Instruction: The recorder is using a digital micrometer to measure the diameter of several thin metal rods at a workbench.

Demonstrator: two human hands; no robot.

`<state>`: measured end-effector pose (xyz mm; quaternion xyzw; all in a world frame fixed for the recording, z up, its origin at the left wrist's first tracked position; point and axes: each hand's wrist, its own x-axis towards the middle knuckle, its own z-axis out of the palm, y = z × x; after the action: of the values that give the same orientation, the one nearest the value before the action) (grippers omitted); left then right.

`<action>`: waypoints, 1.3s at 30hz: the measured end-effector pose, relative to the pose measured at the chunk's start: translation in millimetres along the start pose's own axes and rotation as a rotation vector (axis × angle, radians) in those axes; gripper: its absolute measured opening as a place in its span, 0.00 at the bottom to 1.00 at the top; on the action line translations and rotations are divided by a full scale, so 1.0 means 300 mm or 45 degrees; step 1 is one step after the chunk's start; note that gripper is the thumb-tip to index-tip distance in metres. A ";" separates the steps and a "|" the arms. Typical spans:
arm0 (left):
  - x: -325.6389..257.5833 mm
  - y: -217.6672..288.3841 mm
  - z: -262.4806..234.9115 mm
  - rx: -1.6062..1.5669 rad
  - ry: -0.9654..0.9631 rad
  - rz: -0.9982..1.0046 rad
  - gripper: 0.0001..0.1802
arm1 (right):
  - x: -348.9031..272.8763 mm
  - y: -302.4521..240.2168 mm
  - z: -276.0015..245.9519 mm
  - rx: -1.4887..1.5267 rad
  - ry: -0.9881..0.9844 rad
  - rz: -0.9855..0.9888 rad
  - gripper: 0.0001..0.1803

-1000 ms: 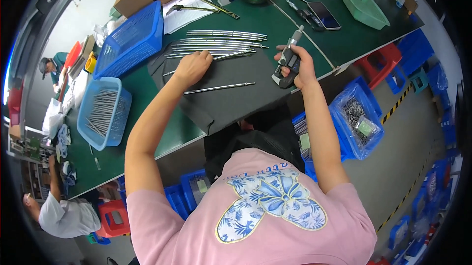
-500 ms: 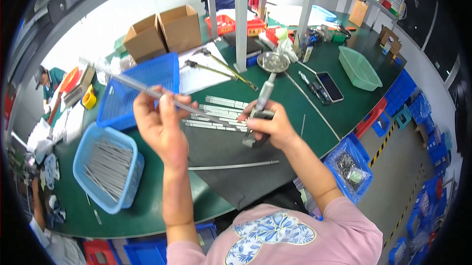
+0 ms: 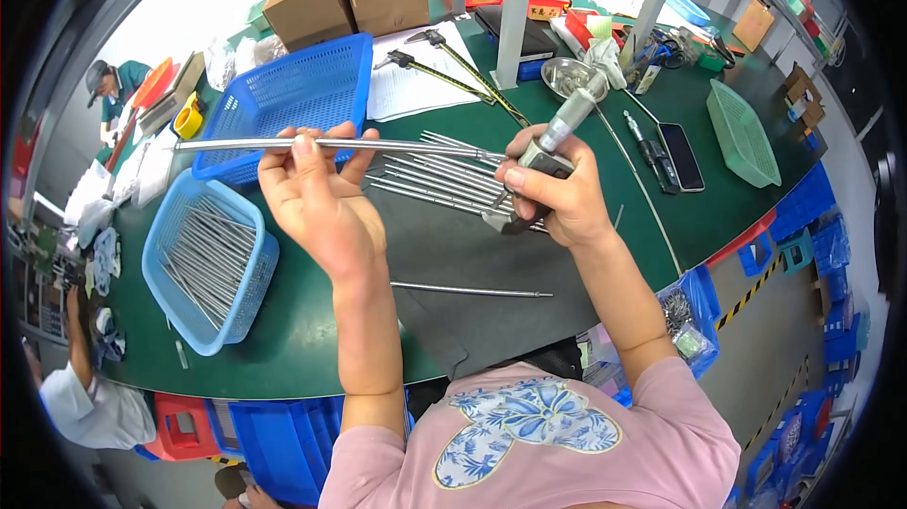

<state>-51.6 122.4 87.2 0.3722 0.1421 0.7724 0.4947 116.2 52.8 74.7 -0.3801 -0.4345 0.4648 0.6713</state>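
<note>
My left hand [image 3: 326, 211] pinches a long thin metal rod [image 3: 231, 144] between thumb and fingers, holding it almost level above the table. The rod's right end reaches my right hand [image 3: 572, 192], which grips a micrometer [image 3: 573, 118] with its grey barrel pointing up and away. Whether the rod's end sits between the micrometer's jaws is hidden by my fingers. Under my hands, several similar rods lie side by side on a dark mat [image 3: 444, 329]. One single rod [image 3: 472, 291] lies nearer to me. A light-blue basket [image 3: 250, 287] full of rods stands at the left.
Behind my left hand is a blue basket [image 3: 359, 65], with papers and two calipers [image 3: 463, 69] beside it. A metal bowl [image 3: 557, 84], a phone [image 3: 681, 157], another micrometer [image 3: 654, 155] and a green basket [image 3: 751, 145] stand right. Shelf posts [image 3: 515, 17] rise behind. Other people sit left.
The rod in my left hand has swung from a steep slant to nearly level. My right hand and the micrometer appear slightly right and higher; the whole view has shifted too.
</note>
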 end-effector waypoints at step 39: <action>-0.114 -0.025 0.073 -0.165 -0.638 -0.661 0.06 | 0.085 -0.102 -0.077 0.840 -0.240 0.413 0.34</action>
<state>-22.9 93.0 82.9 0.4692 0.0570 0.5133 0.7163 151.6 66.2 101.0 -0.1630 -0.2557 0.7128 0.6325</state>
